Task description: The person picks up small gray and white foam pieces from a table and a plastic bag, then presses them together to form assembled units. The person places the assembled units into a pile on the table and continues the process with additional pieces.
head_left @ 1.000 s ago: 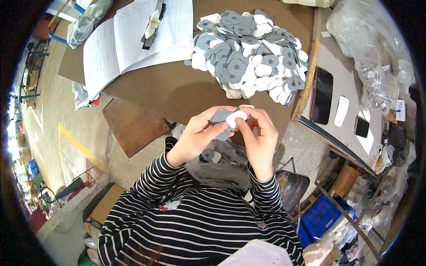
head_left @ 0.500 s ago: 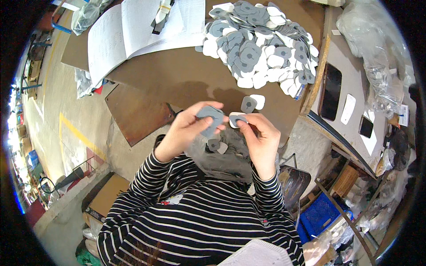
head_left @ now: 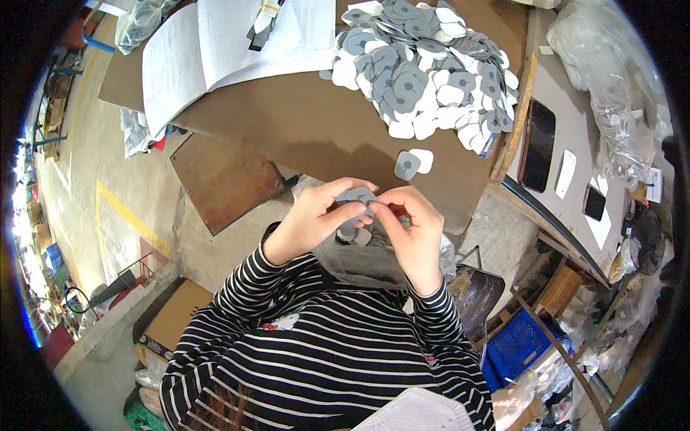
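My left hand (head_left: 305, 223) is closed round a small stack of grey, rounded-square pads (head_left: 357, 195) above my lap. At the stack's right side the fingers of my right hand (head_left: 417, 226) are pinched on a pad, mostly hidden behind the fingertips. Below both hands, a clear plastic bag (head_left: 352, 264) with several grey and white pads lies in my lap. Just beyond them on the brown table (head_left: 266, 122), a loose grey pad (head_left: 407, 165) overlaps a white one (head_left: 425, 161). A large heap of grey and white pads (head_left: 406, 86) covers the far right of the table.
An open notebook (head_left: 172, 72) lies far left, with a banded bundle (head_left: 264, 21) on it. On the right-hand surface are a dark phone (head_left: 537, 147), a smaller dark-screened device (head_left: 594, 203) and clear plastic bags (head_left: 604, 65). A blue crate (head_left: 517, 345) stands low right.
My right hand has moved left and brought its pad against the stack in my left hand. The hands, apart before, now meet.
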`<state>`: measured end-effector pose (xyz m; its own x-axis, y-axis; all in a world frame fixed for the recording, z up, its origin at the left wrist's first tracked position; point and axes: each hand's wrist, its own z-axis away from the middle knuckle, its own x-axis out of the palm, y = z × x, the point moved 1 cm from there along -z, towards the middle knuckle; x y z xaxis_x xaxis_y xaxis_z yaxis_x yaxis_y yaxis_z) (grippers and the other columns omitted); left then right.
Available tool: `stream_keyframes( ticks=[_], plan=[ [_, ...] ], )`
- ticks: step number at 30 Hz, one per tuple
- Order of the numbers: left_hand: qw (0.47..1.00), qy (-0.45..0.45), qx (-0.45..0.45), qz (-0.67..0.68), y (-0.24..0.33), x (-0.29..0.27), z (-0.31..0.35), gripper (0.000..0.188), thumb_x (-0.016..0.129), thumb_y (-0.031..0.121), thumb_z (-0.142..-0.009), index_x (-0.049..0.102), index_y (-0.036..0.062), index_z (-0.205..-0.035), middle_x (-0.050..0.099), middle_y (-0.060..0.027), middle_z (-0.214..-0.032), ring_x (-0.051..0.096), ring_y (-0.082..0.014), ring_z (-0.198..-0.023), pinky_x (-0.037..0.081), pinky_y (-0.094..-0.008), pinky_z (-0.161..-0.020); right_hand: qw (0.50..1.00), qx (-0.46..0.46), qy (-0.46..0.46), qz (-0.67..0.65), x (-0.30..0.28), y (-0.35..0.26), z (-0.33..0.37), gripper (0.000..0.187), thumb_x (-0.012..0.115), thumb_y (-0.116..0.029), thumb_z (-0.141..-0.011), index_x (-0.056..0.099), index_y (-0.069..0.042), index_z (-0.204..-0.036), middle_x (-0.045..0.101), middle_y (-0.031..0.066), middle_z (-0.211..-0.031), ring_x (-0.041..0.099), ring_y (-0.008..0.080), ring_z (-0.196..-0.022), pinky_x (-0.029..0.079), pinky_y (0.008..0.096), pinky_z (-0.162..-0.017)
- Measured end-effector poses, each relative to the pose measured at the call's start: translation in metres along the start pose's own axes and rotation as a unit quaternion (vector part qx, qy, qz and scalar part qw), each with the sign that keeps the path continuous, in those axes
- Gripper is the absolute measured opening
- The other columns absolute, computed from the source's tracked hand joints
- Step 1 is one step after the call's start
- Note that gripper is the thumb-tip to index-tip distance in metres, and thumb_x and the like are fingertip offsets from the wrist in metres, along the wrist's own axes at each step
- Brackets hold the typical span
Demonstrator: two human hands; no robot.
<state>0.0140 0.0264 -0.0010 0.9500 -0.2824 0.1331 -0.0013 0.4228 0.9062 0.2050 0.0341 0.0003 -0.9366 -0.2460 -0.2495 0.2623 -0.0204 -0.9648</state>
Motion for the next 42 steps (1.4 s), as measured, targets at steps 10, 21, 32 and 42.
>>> stream_keyframes(
  ticks=[10,21,32,42],
  plan=[
    [0.998,0.069,-0.002,0.014,0.003,-0.033,0.002,0.026,0.06,0.0,-0.097,0.063,-0.0051,-0.122,0.072,-0.0087,-0.097,0.066,-0.011,-0.087,0.053,-0.0241,-0.081,0.986,0.037,-0.132,0.096,-0.022,0.004,0.006,0.013,0.073,-0.001,-0.088,0.069,0.002,-0.099,0.066,0.0088,-0.09,0.063,0.0133,-0.073,0.05,0.0267,-0.065],
    [0.986,0.021,-0.031,0.164,0.005,-0.001,-0.005,0.041,0.055,0.003,-0.1,0.05,-0.0017,-0.141,0.066,-0.0142,-0.12,0.067,-0.0165,-0.1,0.054,-0.0279,-0.089,0.982,0.123,0.052,-0.137,-0.009,0.014,0.0,0.011,0.073,0.0,-0.089,0.071,0.002,-0.1,0.07,0.0055,-0.087,0.062,0.008,-0.075,0.05,0.0226,-0.068],
    [0.994,-0.026,-0.002,0.104,0.001,-0.012,-0.003,0.061,0.053,-0.003,-0.097,0.034,0.0039,-0.155,0.065,-0.0158,-0.13,0.063,-0.0193,-0.116,0.045,-0.031,-0.105,0.995,0.082,-0.03,-0.054,-0.016,0.004,0.005,0.03,0.072,0.004,-0.086,0.069,0.001,-0.116,0.066,0.0073,-0.102,0.064,0.0122,-0.086,0.05,0.024,-0.073],
    [0.996,0.085,0.013,0.005,-0.002,0.0,-0.009,0.043,0.069,-0.003,-0.09,0.061,-0.0012,-0.132,0.076,-0.0076,-0.106,0.067,-0.0104,-0.094,0.054,-0.0257,-0.086,0.977,-0.003,0.172,-0.126,-0.013,-0.001,-0.002,0.013,0.073,0.004,-0.085,0.072,0.0,-0.098,0.066,0.0081,-0.098,0.063,0.0129,-0.086,0.051,0.0241,-0.075]
  ],
)
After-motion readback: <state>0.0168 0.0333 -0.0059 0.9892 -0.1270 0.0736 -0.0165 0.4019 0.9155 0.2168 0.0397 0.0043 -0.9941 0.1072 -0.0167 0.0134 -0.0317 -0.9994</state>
